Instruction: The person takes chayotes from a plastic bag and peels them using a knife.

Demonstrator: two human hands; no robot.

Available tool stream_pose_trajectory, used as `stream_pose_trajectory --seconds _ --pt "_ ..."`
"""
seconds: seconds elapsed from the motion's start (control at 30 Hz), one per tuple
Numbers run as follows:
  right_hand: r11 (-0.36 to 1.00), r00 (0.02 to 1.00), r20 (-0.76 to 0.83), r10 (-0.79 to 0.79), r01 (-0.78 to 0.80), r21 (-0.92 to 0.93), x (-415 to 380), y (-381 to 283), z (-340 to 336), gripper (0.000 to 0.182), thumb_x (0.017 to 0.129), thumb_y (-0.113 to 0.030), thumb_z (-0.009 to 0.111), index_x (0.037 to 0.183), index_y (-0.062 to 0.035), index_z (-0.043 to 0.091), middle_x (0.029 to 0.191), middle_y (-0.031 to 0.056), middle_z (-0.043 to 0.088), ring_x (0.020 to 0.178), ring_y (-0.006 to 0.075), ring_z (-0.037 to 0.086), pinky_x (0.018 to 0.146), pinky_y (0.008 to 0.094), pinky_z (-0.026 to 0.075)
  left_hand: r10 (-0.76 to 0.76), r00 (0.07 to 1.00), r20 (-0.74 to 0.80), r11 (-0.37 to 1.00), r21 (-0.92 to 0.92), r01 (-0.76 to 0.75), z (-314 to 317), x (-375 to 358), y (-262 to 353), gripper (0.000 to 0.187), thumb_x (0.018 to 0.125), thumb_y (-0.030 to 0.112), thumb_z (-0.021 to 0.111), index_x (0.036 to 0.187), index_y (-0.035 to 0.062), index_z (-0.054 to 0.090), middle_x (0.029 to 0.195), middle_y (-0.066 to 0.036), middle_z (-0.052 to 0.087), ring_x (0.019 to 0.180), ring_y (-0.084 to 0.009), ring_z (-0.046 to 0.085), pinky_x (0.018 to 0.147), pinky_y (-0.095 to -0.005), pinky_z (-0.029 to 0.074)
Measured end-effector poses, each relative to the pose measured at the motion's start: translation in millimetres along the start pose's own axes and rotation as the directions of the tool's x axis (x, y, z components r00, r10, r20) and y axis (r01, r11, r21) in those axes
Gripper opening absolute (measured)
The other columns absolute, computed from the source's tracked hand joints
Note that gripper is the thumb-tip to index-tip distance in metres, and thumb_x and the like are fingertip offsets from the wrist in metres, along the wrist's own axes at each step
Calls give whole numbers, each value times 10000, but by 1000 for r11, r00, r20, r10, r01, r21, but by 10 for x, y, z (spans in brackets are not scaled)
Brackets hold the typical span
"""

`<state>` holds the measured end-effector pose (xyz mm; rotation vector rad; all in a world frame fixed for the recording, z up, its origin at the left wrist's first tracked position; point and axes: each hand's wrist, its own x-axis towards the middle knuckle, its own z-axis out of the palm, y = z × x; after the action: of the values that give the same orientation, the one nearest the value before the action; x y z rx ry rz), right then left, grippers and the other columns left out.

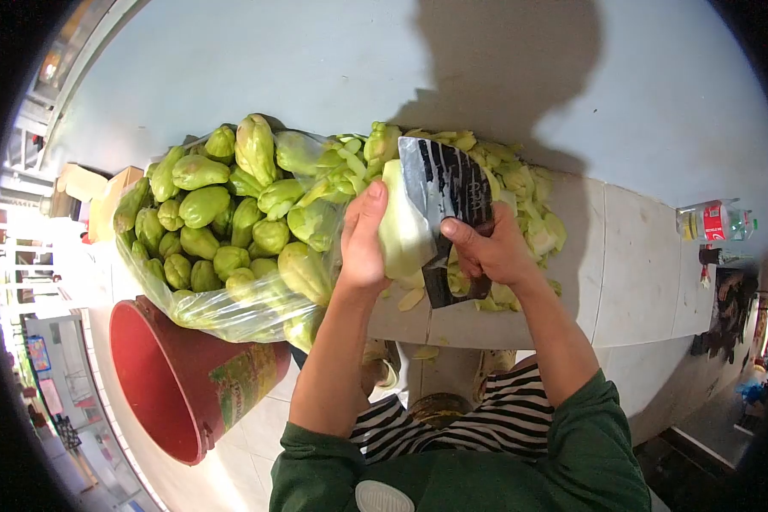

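Note:
My left hand (365,235) is wrapped round a pale green peeled chayote (399,226), held over the tiled ledge. In my right hand (489,246) is a wide knife (435,188) with a dark, wet-looking blade, its light edge against the chayote's right side. The knife's handle is mostly hidden by my fingers. Left of my hands, a clear plastic bag (222,314) holds several green unpeeled chayotes (203,206). Behind and right of the knife lies a heap of green peelings (538,226).
A red bucket (158,375) stands below the ledge (572,299) at the left. On the ledge's right lies a plastic bottle (715,222) with a red label. Cardboard boxes (115,200) are at the far left, and a pale wall (316,68) rises behind the ledge.

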<state>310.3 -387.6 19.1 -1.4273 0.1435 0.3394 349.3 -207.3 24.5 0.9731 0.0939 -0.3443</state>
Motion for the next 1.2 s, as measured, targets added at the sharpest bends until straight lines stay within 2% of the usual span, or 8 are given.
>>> stream_pose_trajectory --seconds 0.23,0.33,0.47,0.6,0.63,0.97,1.03,1.2 --pt "999 1000 23 -4 3 50 -15 -35 46 397 847 -357 732 716 -42 529 475 0 495 378 83 454 361 257 346 26 1000 -15 995 98 -25 33 -5 77 474 989 417 437 1041 -13 628 894 -87 659 766 -146 614 707 -286 497" --pt "972 992 -22 122 -124 -200 -84 -87 46 384 845 -337 738 737 -34 528 479 -2 495 380 82 455 358 258 343 102 992 -70 987 130 -93 176 31 203 514 1001 426 399 1004 -21 653 831 -85 666 741 -163 635 720 -286 513" --pt "997 999 -19 43 -44 -68 -48 -37 92 372 852 -320 733 739 -34 523 482 -1 498 380 83 457 357 262 345 31 999 -6 976 -214 -32 12 60 76 537 1009 422 352 1277 -20 497 1151 -125 609 1014 -202 600 886 -340 480" --pt "999 999 -33 2 -1 37 -7 -36 58 375 859 -314 724 698 -45 517 478 4 491 372 88 450 358 266 345 -70 988 136 997 30 67 -47 -63 33 545 932 374 544 1305 -12 448 1191 -124 576 1073 -229 571 916 -355 458" --pt "999 999 -42 0 1 32 -7 -24 64 373 859 -311 724 699 -45 517 476 5 489 371 88 449 359 266 347 -79 988 130 994 -59 87 -8 -50 19 539 834 244 652 1271 -24 484 1141 -125 601 1018 -230 591 877 -344 474" --pt "997 998 11 54 -53 -53 -48 -75 13 380 846 -330 735 746 -29 525 475 6 492 367 92 450 361 271 364 -107 994 -32 976 189 111 -7 -43 57 569 675 34 585 1237 -31 524 1083 -132 618 968 -230 602 853 -349 488" --pt "999 998 -52 25 -27 -28 -28 -35 12 385 845 -344 733 766 -28 527 475 7 494 367 94 452 361 272 368 -5 997 77 999 -51 9 36 -31 21 613 678 59 585 1277 -30 487 1130 -141 600 1026 -245 589 898 -354 472" --pt "997 997 -72 36 -41 -66 -40 -116 37 392 847 -360 729 808 -27 526 484 10 499 374 100 462 370 274 383 -13 980 196 995 -92 31 8 -21 60 568 746 100 544 1293 -33 472 1160 -150 595 1048 -248 591 916 -355 471"
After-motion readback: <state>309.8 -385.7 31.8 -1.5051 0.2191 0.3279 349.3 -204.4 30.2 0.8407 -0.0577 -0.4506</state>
